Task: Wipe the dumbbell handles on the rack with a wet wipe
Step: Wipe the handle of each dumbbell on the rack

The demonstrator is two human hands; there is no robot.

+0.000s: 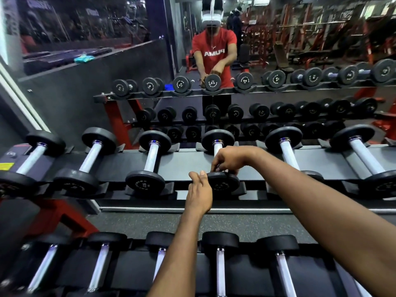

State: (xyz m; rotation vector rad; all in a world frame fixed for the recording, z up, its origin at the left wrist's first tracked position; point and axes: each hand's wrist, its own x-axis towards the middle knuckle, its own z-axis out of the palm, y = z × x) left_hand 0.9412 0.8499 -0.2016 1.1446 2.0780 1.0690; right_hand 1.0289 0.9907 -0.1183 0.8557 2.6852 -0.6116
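Black dumbbells with pale metal handles lie in a row on the top shelf of the rack (pixel 184 161). My right hand (pixel 227 159) is curled round the near end of the handle (pixel 217 147) of the fourth dumbbell from the left, just behind its front head (pixel 224 186). My left hand (pixel 199 187) grips the left edge of that front head, thumb up. No wet wipe shows; whatever is under my right fingers is hidden.
More dumbbells lie on either side, such as one at the left (pixel 151 159) and one at the right (pixel 289 155). A lower shelf (pixel 132 266) holds several more. A mirror (pixel 278 61) behind the rack reflects me and the gym. A teal packet (pixel 84 58) lies on a ledge at upper left.
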